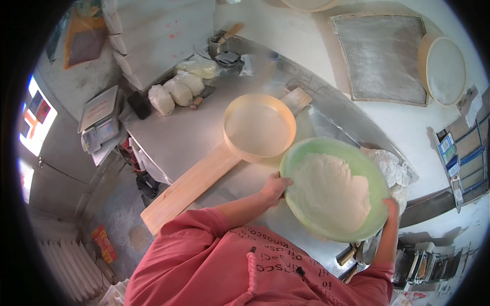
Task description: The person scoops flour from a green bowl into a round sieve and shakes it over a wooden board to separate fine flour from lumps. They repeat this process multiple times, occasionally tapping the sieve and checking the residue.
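A wide, pale green bowl is tilted in front of me, with pale flour-like powder heaped and broken along one side. My left hand grips its near left rim. On the far right side of the rim is my right hand, its fingers partly hidden by the bowl. Just left of the bowl, a round wooden-rimmed sieve rests across a long wooden plank. The sieve's mesh looks pale and dusty.
The metal worktable carries bagged pale lumps, a scraper and a black object. A digital scale stands to the left. White boxes are stacked behind. A framed screen and another sieve hang on the wall.
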Motion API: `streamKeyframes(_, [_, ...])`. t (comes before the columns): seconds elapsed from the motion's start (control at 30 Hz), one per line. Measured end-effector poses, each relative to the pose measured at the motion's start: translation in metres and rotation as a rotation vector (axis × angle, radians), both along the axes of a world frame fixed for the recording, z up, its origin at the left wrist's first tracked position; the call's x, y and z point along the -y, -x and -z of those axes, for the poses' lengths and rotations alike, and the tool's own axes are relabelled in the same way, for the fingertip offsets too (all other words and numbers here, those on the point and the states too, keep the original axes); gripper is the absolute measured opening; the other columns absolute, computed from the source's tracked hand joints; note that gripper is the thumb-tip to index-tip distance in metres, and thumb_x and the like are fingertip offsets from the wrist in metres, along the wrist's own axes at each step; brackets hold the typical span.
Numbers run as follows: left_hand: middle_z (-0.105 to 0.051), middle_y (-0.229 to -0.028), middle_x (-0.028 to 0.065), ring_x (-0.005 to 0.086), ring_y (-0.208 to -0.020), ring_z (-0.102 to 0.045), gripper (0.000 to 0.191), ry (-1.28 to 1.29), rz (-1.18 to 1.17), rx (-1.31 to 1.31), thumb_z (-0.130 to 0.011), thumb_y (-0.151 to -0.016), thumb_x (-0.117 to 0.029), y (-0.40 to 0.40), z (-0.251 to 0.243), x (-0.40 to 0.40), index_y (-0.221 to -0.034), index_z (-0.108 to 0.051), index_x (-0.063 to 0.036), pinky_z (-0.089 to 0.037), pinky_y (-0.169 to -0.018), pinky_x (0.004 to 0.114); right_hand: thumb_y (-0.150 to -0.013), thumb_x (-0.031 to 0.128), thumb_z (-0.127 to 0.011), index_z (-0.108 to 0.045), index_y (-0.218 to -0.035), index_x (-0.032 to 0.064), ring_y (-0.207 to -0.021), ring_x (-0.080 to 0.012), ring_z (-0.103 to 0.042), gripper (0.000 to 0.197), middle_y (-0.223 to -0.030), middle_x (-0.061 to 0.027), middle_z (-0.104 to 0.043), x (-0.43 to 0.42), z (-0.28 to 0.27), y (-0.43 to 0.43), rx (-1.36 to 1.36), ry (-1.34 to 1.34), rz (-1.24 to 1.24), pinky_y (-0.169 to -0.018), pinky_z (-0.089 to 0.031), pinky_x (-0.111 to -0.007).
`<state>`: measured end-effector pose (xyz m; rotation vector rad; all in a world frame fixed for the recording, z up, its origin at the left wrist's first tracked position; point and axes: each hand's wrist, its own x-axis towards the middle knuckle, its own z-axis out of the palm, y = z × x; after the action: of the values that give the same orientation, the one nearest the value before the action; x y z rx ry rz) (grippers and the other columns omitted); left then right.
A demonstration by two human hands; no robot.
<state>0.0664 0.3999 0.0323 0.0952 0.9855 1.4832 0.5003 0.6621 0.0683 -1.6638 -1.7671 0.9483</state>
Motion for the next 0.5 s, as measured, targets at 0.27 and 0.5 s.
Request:
streamKeyframes(0.27, [-0.054, -0.108, 0.0148, 0.0288, -0.095, -0.056, 0.036, -0.103, -0.3, 0.344, -0.042, -0.091, -0.024, 0.047, -0.025, -0.003, -0.116, -0.044, 0.0009, -0.047, -0.083, 0.043, -0.068, 0.018, -0.059, -0.056, -0.078, 0.0001, -0.059, -0.0178, -0.054, 0.021, -0.07, -0.0083, -0.055, 0.039, -0.213, 0.193, -0.109, -0.142, -0.155, -0.053, -0.045, -0.031])
streamKeyframes(0.5, [-0.046, -0.117, 0.0149, 0.0285, -0.104, -0.05, 0.04, -0.084, -0.494, 0.463, -0.034, -0.093, -0.026, 0.093, -0.016, -0.017, -0.123, -0.037, 0.0012, -0.044, -0.087, 0.043, -0.069, 0.012, -0.061, -0.055, -0.082, -0.0029, -0.064, -0.021, -0.057, 0.02, -0.078, -0.0122, -0.057, 0.029, -0.257, 0.344, -0.167, -0.044, -0.251, -0.056, -0.047, -0.033])
